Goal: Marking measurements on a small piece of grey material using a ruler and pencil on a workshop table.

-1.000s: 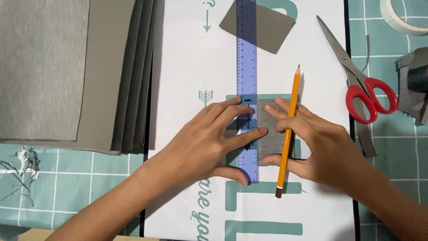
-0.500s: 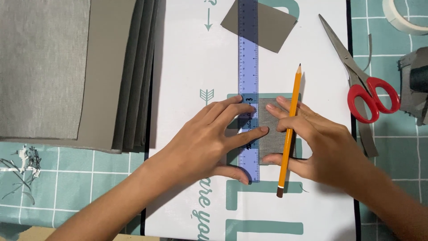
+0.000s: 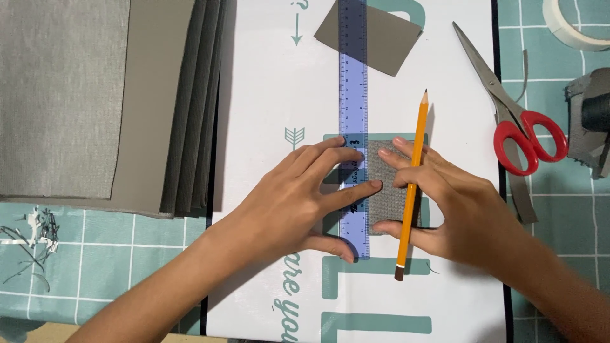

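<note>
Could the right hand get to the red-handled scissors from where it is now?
Probably yes. The scissors lie in the open to the right of the right hand, nothing between them. But that hand holds the pencil and presses the small grey piece, so it would have to let go first.

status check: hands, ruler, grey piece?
Left hand flat, pinning purple ruler. Right hand presses small grey piece, orange pencil between fingers. Scissors lie apart to the right, nothing in the way.
</note>
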